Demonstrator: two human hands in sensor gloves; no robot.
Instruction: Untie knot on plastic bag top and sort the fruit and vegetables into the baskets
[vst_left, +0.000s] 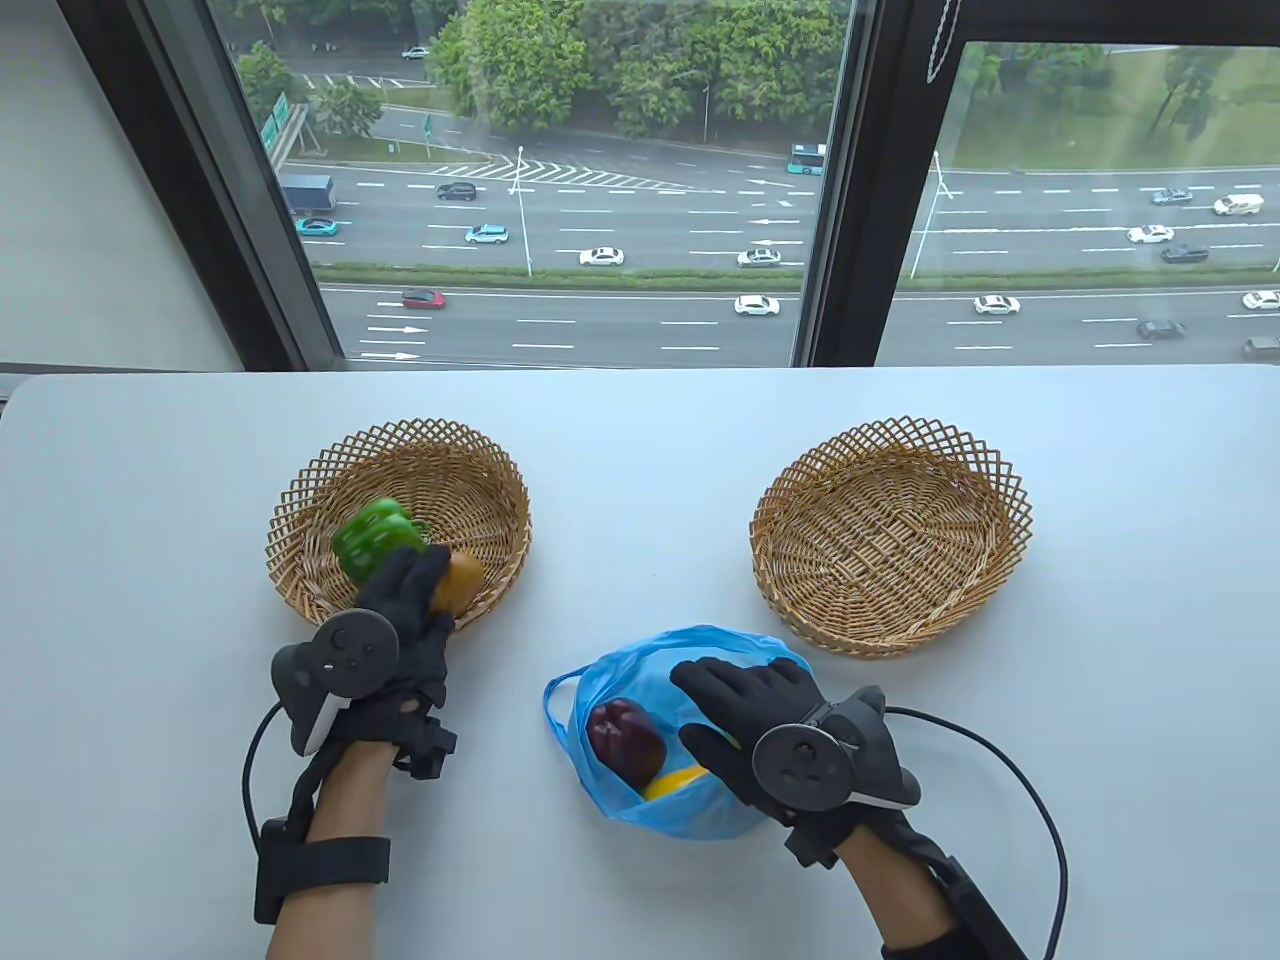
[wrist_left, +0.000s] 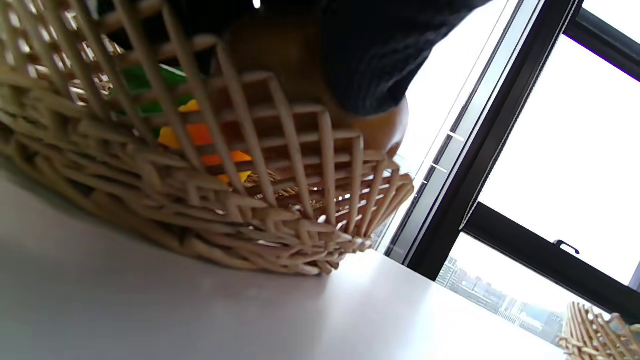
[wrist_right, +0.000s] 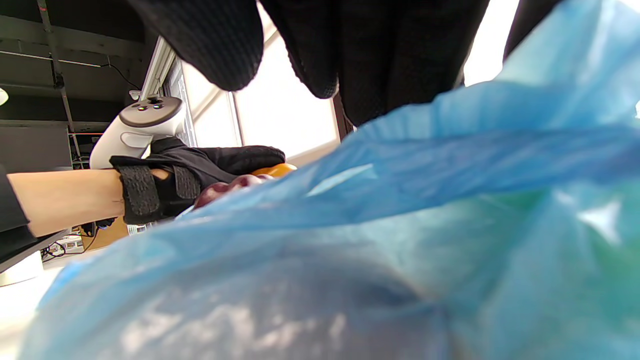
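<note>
Open blue plastic bag (vst_left: 690, 810) holding dark red pepper (vst_left: 624, 741), green pepper (vst_left: 375, 535) in left basket (vst_left: 300, 500), right basket (vst_left: 890, 535)

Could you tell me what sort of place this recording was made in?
Probably an upper-floor office or lab beside a window: a multi-lane road with cars lies far below, a plain white table serves as the work surface, and shelving with cables shows in the right wrist view.

Black knitted gloves on left hand (vst_left: 405, 620) and right hand (vst_left: 745, 715). Round dark grey tracker (vst_left: 350, 652) with white underside strapped behind left knuckles, matching one (vst_left: 800, 768) behind right. Broad black hook-and-loop wrist strap (vst_left: 325, 865) on left forearm. Thin black cables (vst_left: 1040, 810) looping from each tracker. Dark sleeve at right forearm.
</note>
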